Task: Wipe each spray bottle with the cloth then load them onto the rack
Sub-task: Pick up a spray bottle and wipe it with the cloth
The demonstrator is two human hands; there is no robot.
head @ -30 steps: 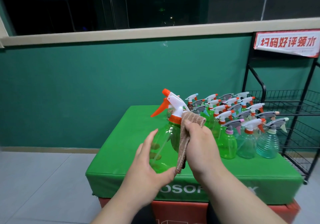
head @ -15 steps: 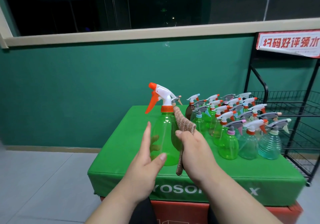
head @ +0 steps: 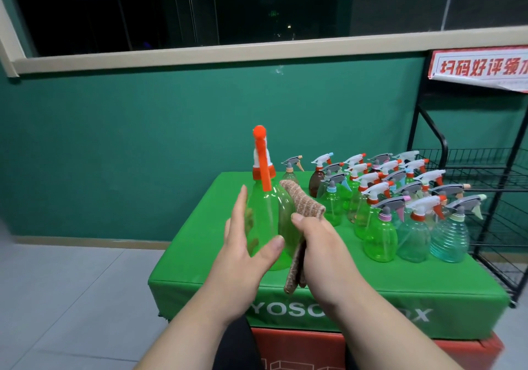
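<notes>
Gripping one green bottle [head: 267,212] in left hand [head: 243,255], right hand [head: 317,244] clutching one cloth [head: 300,201], about nineteen bottles [head: 380,235] behind

The green spray bottle [head: 268,221] has swivelled, nozzle [head: 259,131] seemingly facing the camera now.

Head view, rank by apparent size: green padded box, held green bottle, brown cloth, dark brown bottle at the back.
1. green padded box: largest.
2. held green bottle: nearness to the camera inflates it.
3. brown cloth: folded, partly hidden.
4. dark brown bottle: smallest, but stands farther back.
</notes>
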